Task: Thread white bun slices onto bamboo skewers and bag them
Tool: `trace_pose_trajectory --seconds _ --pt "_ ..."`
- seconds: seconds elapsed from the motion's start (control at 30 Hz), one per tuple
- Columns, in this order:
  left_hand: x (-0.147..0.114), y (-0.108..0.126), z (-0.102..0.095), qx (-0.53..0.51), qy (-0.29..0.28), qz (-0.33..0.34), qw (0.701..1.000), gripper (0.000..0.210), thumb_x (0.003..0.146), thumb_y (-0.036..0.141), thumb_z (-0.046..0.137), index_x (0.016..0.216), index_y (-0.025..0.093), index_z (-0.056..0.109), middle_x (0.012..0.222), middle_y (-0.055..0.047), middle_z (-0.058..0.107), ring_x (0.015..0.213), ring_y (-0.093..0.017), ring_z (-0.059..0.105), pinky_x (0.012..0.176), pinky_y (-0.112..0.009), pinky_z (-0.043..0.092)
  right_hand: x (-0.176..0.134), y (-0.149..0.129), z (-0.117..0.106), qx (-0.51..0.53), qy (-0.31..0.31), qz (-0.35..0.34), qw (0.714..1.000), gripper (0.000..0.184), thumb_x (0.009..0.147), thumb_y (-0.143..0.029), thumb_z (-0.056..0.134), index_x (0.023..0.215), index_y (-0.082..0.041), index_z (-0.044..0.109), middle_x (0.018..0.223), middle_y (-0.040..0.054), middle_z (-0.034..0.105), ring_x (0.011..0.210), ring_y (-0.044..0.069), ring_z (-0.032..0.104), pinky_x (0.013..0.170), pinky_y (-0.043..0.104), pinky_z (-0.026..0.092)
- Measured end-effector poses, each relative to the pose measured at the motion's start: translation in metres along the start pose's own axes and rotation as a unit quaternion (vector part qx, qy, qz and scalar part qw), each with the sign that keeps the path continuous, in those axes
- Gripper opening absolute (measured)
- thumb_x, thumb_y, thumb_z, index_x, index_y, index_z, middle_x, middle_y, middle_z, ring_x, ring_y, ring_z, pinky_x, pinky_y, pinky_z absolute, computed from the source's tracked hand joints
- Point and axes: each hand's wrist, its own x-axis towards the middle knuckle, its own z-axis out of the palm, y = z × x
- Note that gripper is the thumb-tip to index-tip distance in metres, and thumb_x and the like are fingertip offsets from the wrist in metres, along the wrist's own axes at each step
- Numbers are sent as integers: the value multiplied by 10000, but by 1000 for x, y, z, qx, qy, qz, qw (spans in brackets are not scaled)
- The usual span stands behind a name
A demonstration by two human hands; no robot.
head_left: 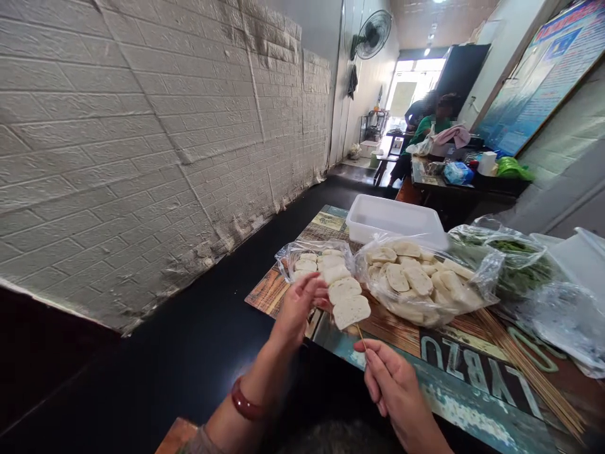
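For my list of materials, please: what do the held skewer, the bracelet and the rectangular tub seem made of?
Skewer: probably bamboo or wood, seemingly matte, being thin and tan.
Bracelet: glossy dark red, with highlights; stone, glass or plastic, I cannot tell.
Tub: likely plastic, smooth, with milky walls.

Interior dim. Daylight overexposes tall pale doorway (403, 94) at one o'clock; small white ceiling lamps (428, 52) glow above. Bluish glare on glossy black floor (198, 353), seven o'clock. Pale oval spongy slices (350, 310), five o'clock, softly lit. Wide-angle lens stretches white brick-patterned wall (142, 126), ten o'clock.
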Motion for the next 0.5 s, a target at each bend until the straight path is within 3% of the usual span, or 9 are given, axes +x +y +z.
trace_pose_trajectory --seconds 0.07,0.13,0.23,0.3,0.4,0.5 --pt "20 8 -26 91 80 82 989 478 771 487 707 1102 153 620 961 -81 685 762 -143 637 652 -239 485 12 -9 12 29 -14 -4 999 508 855 -634 559 985 -145 601 431 -103 451 328 45 285 350 167 195" --pt "42 16 -49 223 157 136 952 461 813 503 625 1114 154 613 1008 -89 671 838 -167 637 711 -271 501 26 -15 24 55 -26 -5 998 514 823 -633 599 959 -138 610 426 -106 445 328 35 267 349 163 178" --pt "72 24 -74 287 204 162 922 478 744 433 693 1127 157 620 1115 -109 625 976 -217 607 832 -333 490 52 -19 42 97 -29 8 995 532 755 -636 661 926 -133 630 424 -107 448 321 25 255 338 159 154" --pt "88 26 -83 305 212 165 913 534 648 368 768 1117 153 632 1117 -112 610 1000 -240 589 860 -357 475 68 -19 53 115 -24 15 993 531 720 -625 692 914 -134 639 430 -106 455 316 23 259 332 157 148" --pt "104 22 -89 315 189 157 917 518 549 313 809 1017 146 666 939 -71 641 880 -230 601 782 -341 480 89 -16 68 125 -19 17 992 525 682 -611 718 885 -133 641 416 -108 455 300 22 265 324 163 140" --pt "107 17 -90 293 133 138 937 287 624 367 742 792 149 661 677 -3 601 636 -159 560 604 -271 445 104 -14 81 138 -15 26 990 514 664 -594 727 877 -137 627 410 -111 462 293 23 282 322 163 144"
